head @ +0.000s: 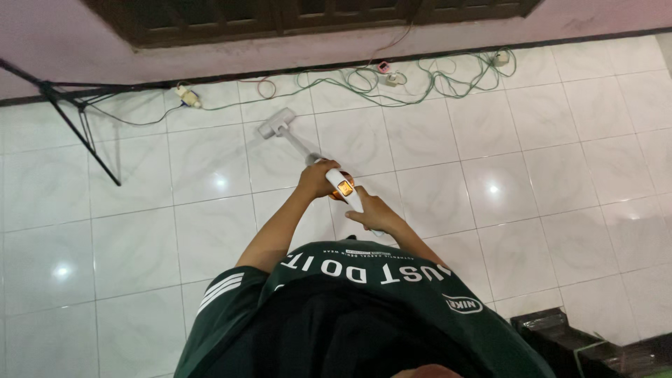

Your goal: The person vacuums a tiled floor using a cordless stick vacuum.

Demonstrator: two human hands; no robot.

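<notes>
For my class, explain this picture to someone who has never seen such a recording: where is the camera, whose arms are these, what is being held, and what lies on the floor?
There is one picture, taken by a camera worn on a person's head and looking down, so you see their own green shirt and both arms from above. No machine does the work here, only two bare hands. The left hand and the right hand both grip the white handle of a stick vacuum cleaner, which has a small orange lit display. Its tube runs forward to the flat floor head, resting on the white tiled floor. Along the wall lie tangled green and red cables with plug sockets. At the left stands a black tripod, and a dark box sits at the lower right.
</notes>
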